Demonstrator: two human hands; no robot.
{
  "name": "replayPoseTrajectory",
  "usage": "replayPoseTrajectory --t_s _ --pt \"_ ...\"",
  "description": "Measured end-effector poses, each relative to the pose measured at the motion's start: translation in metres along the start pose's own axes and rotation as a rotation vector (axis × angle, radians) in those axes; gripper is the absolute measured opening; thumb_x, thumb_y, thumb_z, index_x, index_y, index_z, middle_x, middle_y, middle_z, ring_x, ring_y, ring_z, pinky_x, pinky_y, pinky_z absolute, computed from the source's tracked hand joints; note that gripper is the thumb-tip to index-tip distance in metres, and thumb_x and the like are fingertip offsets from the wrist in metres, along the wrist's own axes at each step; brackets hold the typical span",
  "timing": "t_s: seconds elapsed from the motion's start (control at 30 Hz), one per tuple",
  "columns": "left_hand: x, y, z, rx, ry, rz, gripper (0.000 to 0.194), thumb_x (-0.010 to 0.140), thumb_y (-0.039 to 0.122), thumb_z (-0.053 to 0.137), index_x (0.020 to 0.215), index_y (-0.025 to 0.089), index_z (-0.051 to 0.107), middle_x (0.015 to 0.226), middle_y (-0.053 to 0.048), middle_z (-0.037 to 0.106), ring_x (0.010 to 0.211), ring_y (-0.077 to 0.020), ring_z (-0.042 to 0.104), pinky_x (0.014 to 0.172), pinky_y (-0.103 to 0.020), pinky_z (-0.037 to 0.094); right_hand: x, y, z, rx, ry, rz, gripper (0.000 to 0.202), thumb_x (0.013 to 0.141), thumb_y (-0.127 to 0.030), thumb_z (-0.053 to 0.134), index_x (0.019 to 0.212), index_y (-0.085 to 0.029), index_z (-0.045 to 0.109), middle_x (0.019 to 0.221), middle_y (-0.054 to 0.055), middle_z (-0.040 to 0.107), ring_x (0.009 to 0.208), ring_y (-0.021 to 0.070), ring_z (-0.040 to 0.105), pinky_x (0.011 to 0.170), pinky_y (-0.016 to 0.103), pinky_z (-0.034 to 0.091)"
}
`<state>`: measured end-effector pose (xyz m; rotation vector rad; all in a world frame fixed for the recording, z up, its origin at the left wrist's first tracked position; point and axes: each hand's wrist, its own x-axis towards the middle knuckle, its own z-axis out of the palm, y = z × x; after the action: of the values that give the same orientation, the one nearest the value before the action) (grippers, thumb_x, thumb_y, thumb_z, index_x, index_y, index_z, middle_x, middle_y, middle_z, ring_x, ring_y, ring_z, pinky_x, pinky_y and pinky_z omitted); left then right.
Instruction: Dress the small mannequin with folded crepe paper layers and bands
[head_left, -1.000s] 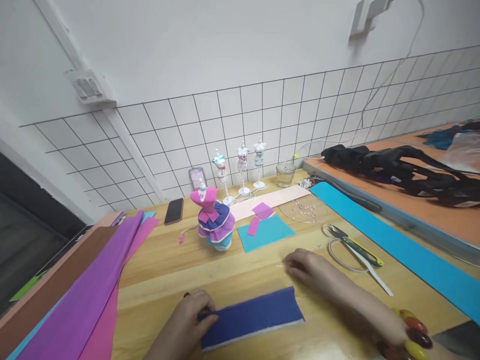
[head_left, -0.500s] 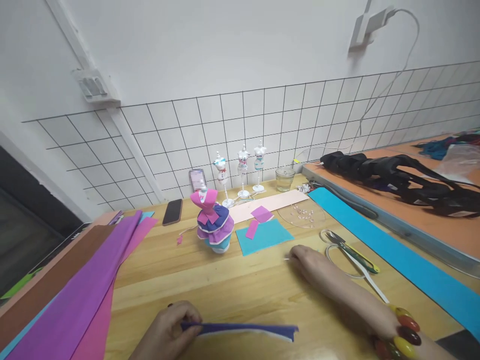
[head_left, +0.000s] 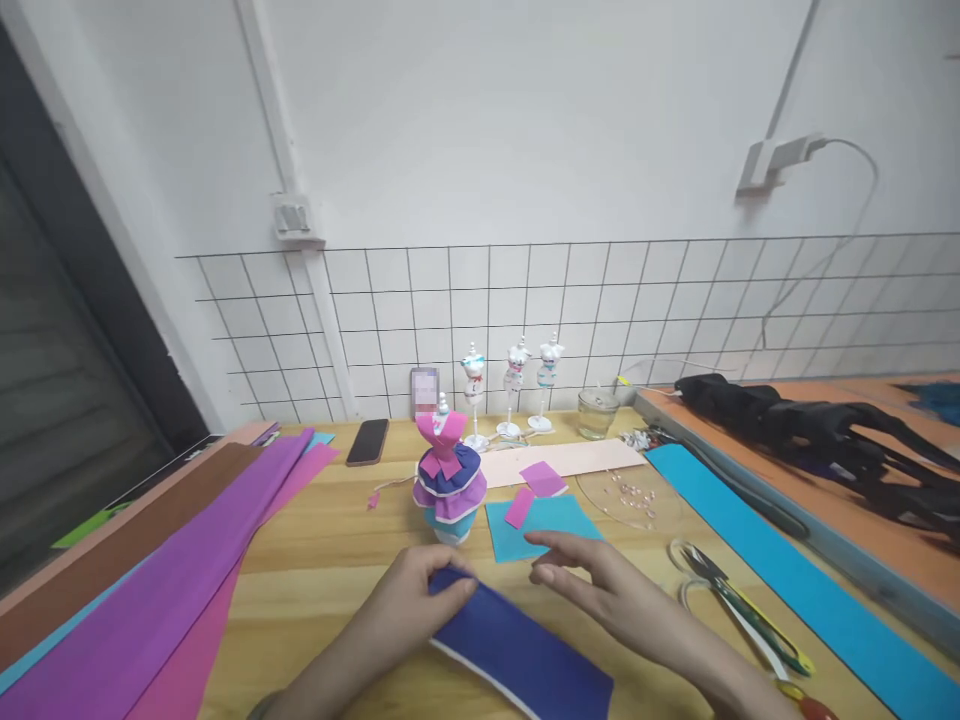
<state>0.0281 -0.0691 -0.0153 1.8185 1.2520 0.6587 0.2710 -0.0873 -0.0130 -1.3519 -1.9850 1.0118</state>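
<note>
My left hand [head_left: 409, 600] is closed, its thumb and fingers pinching one end of a navy strip with a white edge [head_left: 525, 645]; whether it is crepe paper or cloth I cannot tell. The strip's broad face shows, slanting toward the lower right. Beside it, my right hand [head_left: 600, 590] is open, thumb and fingers apart, over the front edge of a turquoise sheet [head_left: 551, 525]. Beyond my left hand stands a small dress form [head_left: 452, 490] in a layered pink, navy, purple and blue dress.
Three white mini mannequins [head_left: 514, 370] and a glass of liquid [head_left: 598, 412] stand at the back. Scissors [head_left: 739, 595] lie at right, near a long blue strip [head_left: 795, 560]. Purple sheets [head_left: 202, 560] cover the left side. A phone [head_left: 367, 442] lies farther back.
The navy strip has turned from edge-on to broad face up and moved forward with my left hand. My right hand has come closer to it and opened. The camera view has tilted.
</note>
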Motion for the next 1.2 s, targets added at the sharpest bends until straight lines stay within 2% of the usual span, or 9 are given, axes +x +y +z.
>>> replayPoseTrajectory --t_s 0.17,0.3,0.37,0.57,0.7,0.8,0.97,1.1,1.2 --pt "0.007 0.024 -0.006 -0.023 0.05 0.118 0.017 0.077 0.026 0.056 0.081 0.018 0.07 0.077 0.0 0.068 0.072 -0.0143 0.056 0.065 -0.023 0.04 0.019 -0.037 0.005 -0.015 -0.154 -0.117 0.048 0.086 -0.045 0.056 0.128 -0.022 0.053 0.115 0.006 0.064 0.105 0.0229 0.057 0.092 0.034 0.044" --pt "0.013 0.032 -0.016 -0.04 0.068 0.166 0.018 0.077 0.026 0.056 0.083 0.018 0.071 0.078 -0.001 0.068 0.073 -0.0147 0.056 0.066 -0.023 0.04 0.039 -0.053 0.004 -0.064 -0.145 -0.166 0.019 0.086 -0.031 0.056 0.099 -0.021 0.066 0.089 0.002 0.067 0.084 0.0177 0.058 0.073 0.027 0.044" --pt "0.016 0.035 -0.025 -0.041 0.072 0.187 0.018 0.078 0.028 0.057 0.083 0.018 0.07 0.079 -0.002 0.067 0.073 -0.0149 0.056 0.065 -0.024 0.04 0.047 -0.057 0.002 -0.065 -0.143 -0.176 0.016 0.087 -0.028 0.053 0.086 -0.019 0.066 0.079 0.0 0.063 0.073 0.0138 0.053 0.064 0.023 0.04" --pt "0.022 0.05 -0.054 0.008 -0.093 0.174 0.02 0.078 0.034 0.059 0.086 0.018 0.068 0.069 0.002 0.057 0.063 -0.0105 0.049 0.056 -0.021 0.036 0.06 -0.056 -0.011 0.02 -0.207 -0.17 0.022 0.088 -0.034 0.052 0.079 -0.016 0.061 0.068 -0.002 0.05 0.062 0.0099 0.042 0.055 0.021 0.033" --pt "0.027 0.056 -0.057 0.005 -0.177 0.174 0.025 0.078 0.036 0.06 0.096 0.02 0.067 0.061 0.004 0.051 0.055 -0.0086 0.043 0.051 -0.02 0.033 0.066 -0.05 -0.022 0.053 -0.192 -0.162 0.03 0.089 -0.043 0.051 0.083 -0.016 0.063 0.071 -0.001 0.052 0.064 0.0108 0.043 0.057 0.022 0.034" --pt "0.03 0.052 -0.055 -0.047 -0.175 0.127 0.035 0.076 0.042 0.062 0.103 0.02 0.064 0.056 0.006 0.047 0.05 -0.0081 0.04 0.048 -0.02 0.031 0.068 -0.045 -0.027 0.055 -0.182 -0.152 0.036 0.088 -0.049 0.05 0.08 -0.016 0.061 0.07 -0.001 0.051 0.064 0.011 0.042 0.056 0.022 0.034" --pt "0.028 0.044 -0.068 0.005 -0.232 0.03 0.038 0.073 0.05 0.065 0.095 0.018 0.066 0.072 -0.002 0.066 0.065 -0.0136 0.059 0.056 -0.022 0.042 0.07 -0.039 -0.029 0.026 -0.189 -0.154 0.041 0.087 -0.055 0.049 0.075 -0.017 0.057 0.066 -0.003 0.043 0.06 0.01 0.035 0.053 0.022 0.03" --pt "0.029 0.044 -0.077 -0.074 -0.189 0.11 0.039 0.083 0.052 0.052 0.078 0.015 0.066 0.08 -0.005 0.068 0.071 -0.0138 0.061 0.067 -0.025 0.047 0.071 -0.04 -0.028 -0.022 -0.164 -0.157 0.042 0.087 -0.057 0.046 0.074 -0.018 0.056 0.068 -0.002 0.044 0.061 0.0111 0.037 0.054 0.023 0.031" --pt "0.034 0.045 -0.071 -0.118 -0.139 0.133 0.041 0.085 0.052 0.05 0.073 0.015 0.063 0.076 -0.004 0.065 0.071 -0.0138 0.06 0.069 -0.026 0.046 0.072 -0.042 -0.027 -0.033 -0.144 -0.156 0.041 0.088 -0.055 0.045 0.075 -0.018 0.056 0.067 -0.002 0.044 0.061 0.011 0.037 0.054 0.023 0.031"
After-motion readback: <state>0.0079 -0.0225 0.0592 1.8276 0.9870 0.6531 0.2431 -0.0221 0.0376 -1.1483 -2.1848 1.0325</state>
